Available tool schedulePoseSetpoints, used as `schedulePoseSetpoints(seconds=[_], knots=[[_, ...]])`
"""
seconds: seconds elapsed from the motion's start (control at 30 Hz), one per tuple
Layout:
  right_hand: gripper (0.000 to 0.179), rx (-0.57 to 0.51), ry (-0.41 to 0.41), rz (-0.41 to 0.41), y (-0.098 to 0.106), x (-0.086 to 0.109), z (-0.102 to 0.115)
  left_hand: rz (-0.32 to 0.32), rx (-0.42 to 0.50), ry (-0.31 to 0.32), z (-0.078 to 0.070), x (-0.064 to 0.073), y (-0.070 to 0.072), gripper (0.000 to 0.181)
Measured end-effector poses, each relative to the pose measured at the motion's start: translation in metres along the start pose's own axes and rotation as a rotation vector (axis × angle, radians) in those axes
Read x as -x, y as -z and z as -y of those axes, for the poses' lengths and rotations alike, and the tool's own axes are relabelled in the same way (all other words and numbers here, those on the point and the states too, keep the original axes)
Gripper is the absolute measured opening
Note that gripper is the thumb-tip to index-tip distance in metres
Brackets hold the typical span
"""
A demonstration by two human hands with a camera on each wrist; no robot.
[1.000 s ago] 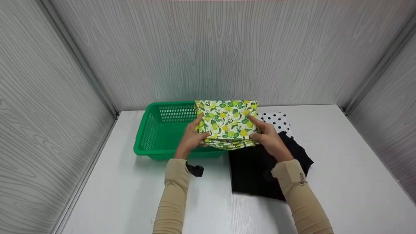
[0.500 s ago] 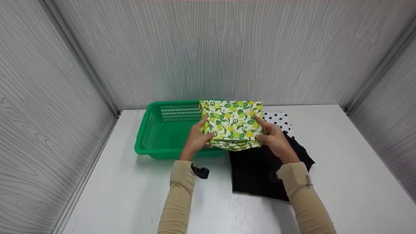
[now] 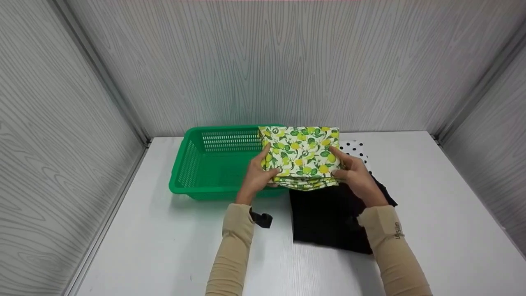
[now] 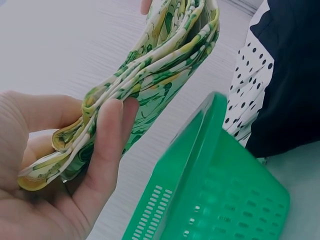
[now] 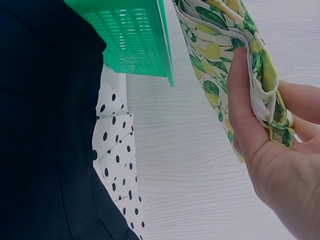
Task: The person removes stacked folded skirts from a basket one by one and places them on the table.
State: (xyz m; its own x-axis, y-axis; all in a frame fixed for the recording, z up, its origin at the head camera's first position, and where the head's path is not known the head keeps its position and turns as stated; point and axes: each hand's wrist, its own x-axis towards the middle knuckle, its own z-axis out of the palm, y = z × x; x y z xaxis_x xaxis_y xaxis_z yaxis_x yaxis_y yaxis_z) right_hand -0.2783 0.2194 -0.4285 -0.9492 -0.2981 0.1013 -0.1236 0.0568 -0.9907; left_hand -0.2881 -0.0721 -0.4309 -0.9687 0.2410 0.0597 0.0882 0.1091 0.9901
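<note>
Between my two hands is a folded lemon-print cloth (image 3: pixel 304 152), white with yellow lemons and green leaves, in several stacked layers. My left hand (image 3: pixel 259 172) pinches its left side, thumb on the near face; the left wrist view shows the layered edge of the cloth (image 4: pixel 145 75) between thumb and fingers. At the opposite side my right hand (image 3: pixel 357 176) grips the cloth in the same way, with the thumb and fingers on either side of the layers in the right wrist view. The cloth is held up, overlapping the right end of the green basket (image 3: pixel 218 190) in the head view.
The green plastic basket stands at the back left of the white table (image 3: pixel 164 246). Right of it lies a black cloth (image 3: pixel 324 222), partly over a white cloth with black dots (image 3: pixel 356 149). Grey wood-grain panels (image 3: pixel 263 61) enclose the back and sides.
Both hands have moved steadily to the right with the lemon-print cloth, uncovering more of the basket and covering more of the dotted cloth. The grip looks the same.
</note>
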Motion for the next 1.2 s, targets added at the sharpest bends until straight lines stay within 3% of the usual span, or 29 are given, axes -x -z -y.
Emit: schedulePoseSetpoints(seconds=[0.47, 1.2], knots=[[0.071, 0.071, -0.001, -0.04, 0.017, 0.012, 0.001, -0.007, 0.046, 0.005, 0.001, 0.001, -0.023, 0.08], [0.068, 0.081, 0.005, -0.044, 0.04, 0.029, 0.0, 0.029, 0.093, -0.019, 0.0, -0.002, -0.051, 0.081]])
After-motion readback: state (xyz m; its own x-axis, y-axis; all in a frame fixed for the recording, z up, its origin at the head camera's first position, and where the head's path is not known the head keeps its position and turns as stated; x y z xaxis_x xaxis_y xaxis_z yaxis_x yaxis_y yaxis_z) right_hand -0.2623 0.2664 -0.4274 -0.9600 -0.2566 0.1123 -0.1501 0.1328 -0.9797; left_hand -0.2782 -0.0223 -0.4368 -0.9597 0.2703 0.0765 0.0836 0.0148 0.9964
